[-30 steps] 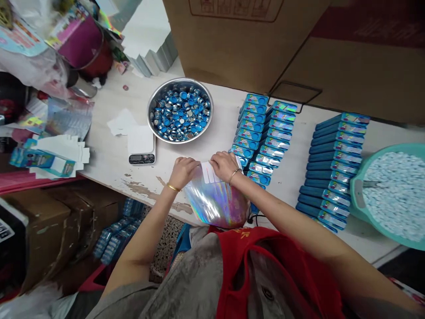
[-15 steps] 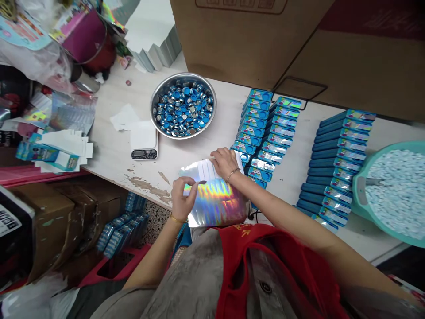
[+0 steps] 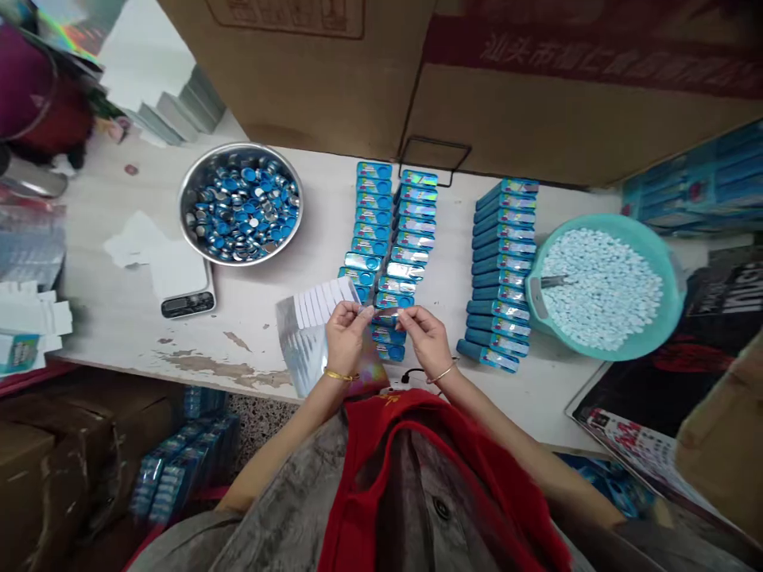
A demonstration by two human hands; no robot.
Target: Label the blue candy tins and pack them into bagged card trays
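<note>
A short, thin sticker strip [image 3: 387, 313] is stretched between my two hands. My left hand [image 3: 346, 340] pinches its left end, and my right hand [image 3: 427, 342] pinches the other end. Under my left hand lies a shiny holographic sticker sheet [image 3: 292, 342], with several white backing strips bare along its upper part. Just beyond the strip, two rows of small blue boxes [image 3: 374, 214] stand on the table. Those in the left row show round blue recesses on top; the right row's tops [image 3: 416, 225] look silvery and reflective.
A steel bowl [image 3: 290, 230] holds many blue-and-silver round caps. Left of me is a small scale [image 3: 189, 305] with white paper on it. Another box row [image 3: 506, 262] stands right, beside a teal basin [image 3: 671, 318] of pale pellets. Large cartons [image 3: 334, 87] border the table's back.
My right hand has left the sheet and moved to the strip, gripping it opposite my left hand. The strip has come up and right, above the boxes. The view has shifted right.
</note>
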